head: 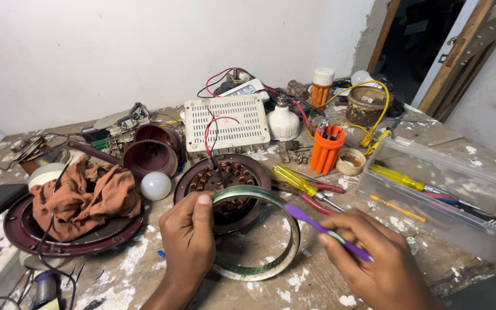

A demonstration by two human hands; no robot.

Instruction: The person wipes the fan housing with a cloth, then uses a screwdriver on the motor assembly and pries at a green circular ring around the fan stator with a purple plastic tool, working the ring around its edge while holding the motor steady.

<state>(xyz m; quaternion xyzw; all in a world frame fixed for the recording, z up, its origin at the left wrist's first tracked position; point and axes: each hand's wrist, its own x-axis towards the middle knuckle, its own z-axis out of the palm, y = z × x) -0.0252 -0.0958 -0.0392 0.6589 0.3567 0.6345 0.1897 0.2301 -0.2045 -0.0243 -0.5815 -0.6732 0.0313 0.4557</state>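
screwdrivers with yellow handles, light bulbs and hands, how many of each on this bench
Yellow-handled screwdrivers: 2, one on the bench, one in the clear box
Light bulbs: 2, small round, large white
Hands: 2, left hand, right hand
Total: 6

Two bare hands show at the bottom of the view. The left hand [188, 238] enters from about 6 o'clock with a stretch of bare forearm behind it; no sleeve, ring, watch or glove on it. Its thumbnail is short and pale. The right hand [383, 264] enters from about 5 o'clock, likewise uncovered, its wrist cut off by the frame edge.
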